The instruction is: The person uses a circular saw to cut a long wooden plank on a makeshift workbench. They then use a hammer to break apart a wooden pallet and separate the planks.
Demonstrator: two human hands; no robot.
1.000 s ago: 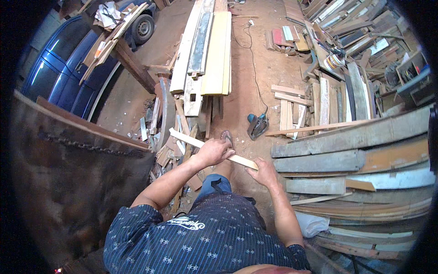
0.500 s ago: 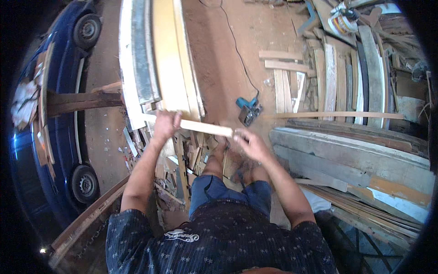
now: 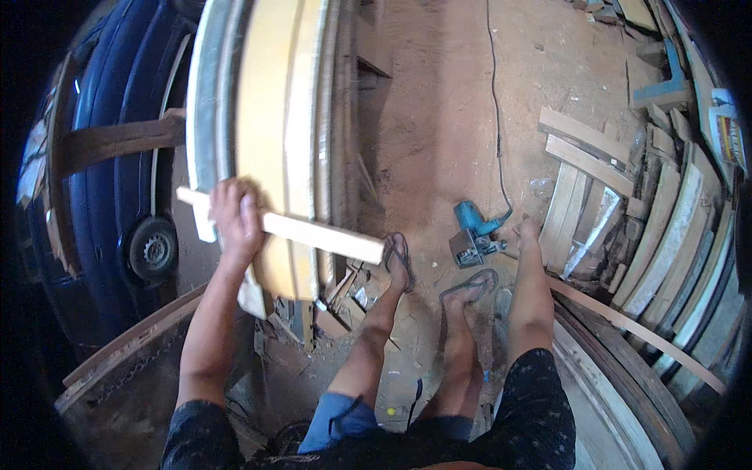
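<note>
Your left hand (image 3: pixel 235 215) grips wood strip (image 3: pixel 301 231) w/ closed fist. Right hand (image 3: pixel 529 231) reaches down beside blue power tool (image 3: pixel 472 235); grip unclear.

one printed sheet or label (image 3: pixel 727 129) at far right edge, propped among stacked boards: upright rectangle, white ground with red, yellow and dark patches, partly cut off by the picture rim. too small and bent to tell whether package or poster. no screens, no other signs or packages visible.
</note>
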